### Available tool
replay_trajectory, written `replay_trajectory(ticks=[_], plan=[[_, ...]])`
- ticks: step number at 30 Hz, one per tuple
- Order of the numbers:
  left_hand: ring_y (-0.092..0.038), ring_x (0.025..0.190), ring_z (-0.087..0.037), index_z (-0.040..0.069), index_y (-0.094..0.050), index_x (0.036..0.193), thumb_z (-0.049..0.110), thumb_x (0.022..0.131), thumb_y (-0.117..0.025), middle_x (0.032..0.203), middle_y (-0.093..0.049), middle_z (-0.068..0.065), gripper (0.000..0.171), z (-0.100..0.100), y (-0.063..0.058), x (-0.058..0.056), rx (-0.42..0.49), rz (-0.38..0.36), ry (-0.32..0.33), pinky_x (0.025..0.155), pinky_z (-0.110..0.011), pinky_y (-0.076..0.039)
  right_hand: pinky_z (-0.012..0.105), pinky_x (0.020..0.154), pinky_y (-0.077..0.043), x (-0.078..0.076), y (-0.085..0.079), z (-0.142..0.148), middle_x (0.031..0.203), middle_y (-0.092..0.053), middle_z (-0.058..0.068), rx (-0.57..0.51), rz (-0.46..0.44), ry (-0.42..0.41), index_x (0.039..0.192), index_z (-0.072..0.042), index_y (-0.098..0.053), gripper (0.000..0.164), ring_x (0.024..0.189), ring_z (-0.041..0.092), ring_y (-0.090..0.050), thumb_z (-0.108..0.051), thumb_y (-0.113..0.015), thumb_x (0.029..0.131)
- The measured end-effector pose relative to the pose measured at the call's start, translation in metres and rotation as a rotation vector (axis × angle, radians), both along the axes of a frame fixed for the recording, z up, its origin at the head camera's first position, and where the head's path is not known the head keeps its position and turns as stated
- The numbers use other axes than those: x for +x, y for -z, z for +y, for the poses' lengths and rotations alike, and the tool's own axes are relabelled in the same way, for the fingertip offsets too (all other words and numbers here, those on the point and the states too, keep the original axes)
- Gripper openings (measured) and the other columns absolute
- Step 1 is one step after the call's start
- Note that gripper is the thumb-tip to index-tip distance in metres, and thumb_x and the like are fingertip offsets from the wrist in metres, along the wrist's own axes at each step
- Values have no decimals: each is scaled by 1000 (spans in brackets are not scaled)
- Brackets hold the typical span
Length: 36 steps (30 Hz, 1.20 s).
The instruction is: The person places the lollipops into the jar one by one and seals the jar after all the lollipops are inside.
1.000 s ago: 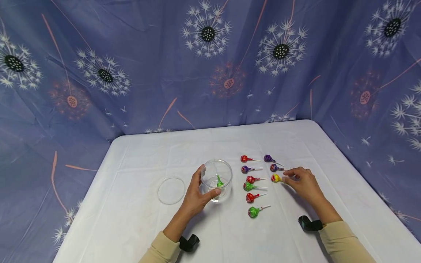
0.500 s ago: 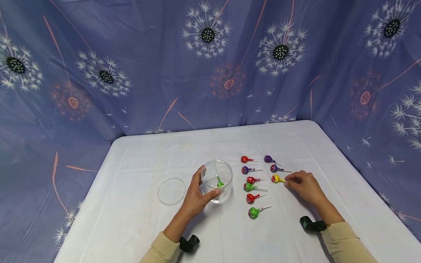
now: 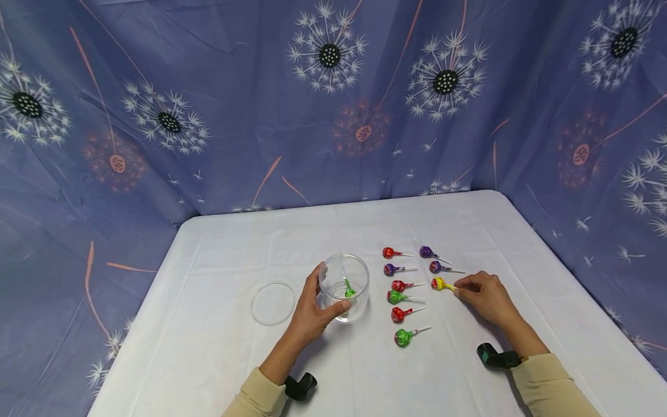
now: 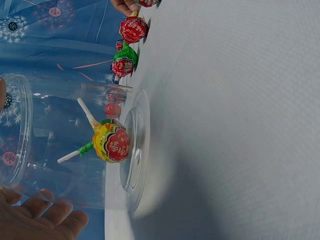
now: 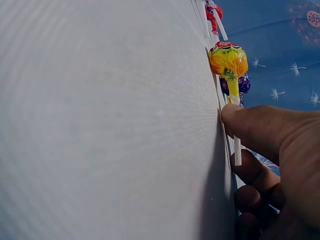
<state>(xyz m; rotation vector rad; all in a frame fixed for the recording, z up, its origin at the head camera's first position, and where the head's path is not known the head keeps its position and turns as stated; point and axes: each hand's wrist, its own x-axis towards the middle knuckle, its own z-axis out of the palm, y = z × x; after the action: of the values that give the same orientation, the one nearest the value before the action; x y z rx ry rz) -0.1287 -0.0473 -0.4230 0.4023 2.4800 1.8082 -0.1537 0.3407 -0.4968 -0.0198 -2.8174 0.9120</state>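
My left hand (image 3: 310,315) holds a clear plastic jar (image 3: 361,298) round its side, thumb at the front. The jar stands upright on the white table. Inside it, the left wrist view shows a yellow lollipop (image 4: 112,142) with a green-wrapped lollipop (image 4: 86,148) mostly hidden behind. On the right, my right hand (image 3: 488,298) pinches the white stick of another yellow lollipop (image 3: 440,284) between thumb and fingers. That lollipop lies at the table surface, its head pointing left. In the right wrist view the thumb (image 5: 260,125) covers part of the stick.
Between the hands lies a column of red, purple and green lollipops, among them a green lollipop (image 3: 403,337) nearest me. Two purple lollipops (image 3: 435,267) lie beyond the yellow one. A clear round lid (image 3: 253,313) rests left of the jar. A patterned curtain (image 3: 234,116) hangs behind the table.
My right hand has shifted slightly right and towards me, from close to the yellow lollipop's head to farther along its stick. The left hand and jar have stayed put.
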Motion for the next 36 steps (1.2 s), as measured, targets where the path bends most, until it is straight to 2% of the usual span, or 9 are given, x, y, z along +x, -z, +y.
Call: replay_trajectory(ticks=[18, 24, 28, 32, 36], plan=[[-31, 139, -38, 1, -21, 148, 13, 79, -75, 149, -31, -24, 88, -1, -1, 2, 5, -10, -4, 115, -51, -27, 27, 64, -31, 0, 1, -2, 82, -61, 9, -12, 37, 33, 87, -6, -74, 8, 80, 20, -43, -9, -71, 80], [-30, 140, -37, 1, -20, 148, 13, 80, -75, 149, -30, -23, 88, -1, 0, 1, -3, -10, -2, 115, -51, -27, 24, 60, -31, 0, -5, -4, 77, -58, 2, -28, 108, 54, 88, -9, -74, 7, 74, 9, -38, -13, -69, 84], [-31, 139, -37, 0, -21, 148, 13, 80, -75, 149, -30, -23, 88, -1, 0, 1, -1, -7, -4, 115, -51, -27, 22, 61, -34, -1, -11, -8, 80, -61, 0, -59, 151, 53, 88, -11, -73, 9, 75, 2, -39, -19, -69, 86], [-31, 139, -36, 1, -21, 148, 13, 80, -75, 149, -31, -22, 88, -1, 0, 1, -3, -3, -3, 115, -51, -27, 20, 62, -36, -1, -19, -16, 82, -61, -9, -101, 193, 53, 83, -12, -71, 11, 79, 1, -42, -23, -70, 85], [-31, 140, -36, 1, -20, 149, 14, 80, -75, 150, -30, -22, 89, -1, 0, 1, -11, 2, -1, 115, -50, -28, 20, 66, -36, -4, -30, -29, 79, -60, -15, -148, 262, 6, 80, -11, -70, 8, 80, 3, -43, -18, -72, 83]])
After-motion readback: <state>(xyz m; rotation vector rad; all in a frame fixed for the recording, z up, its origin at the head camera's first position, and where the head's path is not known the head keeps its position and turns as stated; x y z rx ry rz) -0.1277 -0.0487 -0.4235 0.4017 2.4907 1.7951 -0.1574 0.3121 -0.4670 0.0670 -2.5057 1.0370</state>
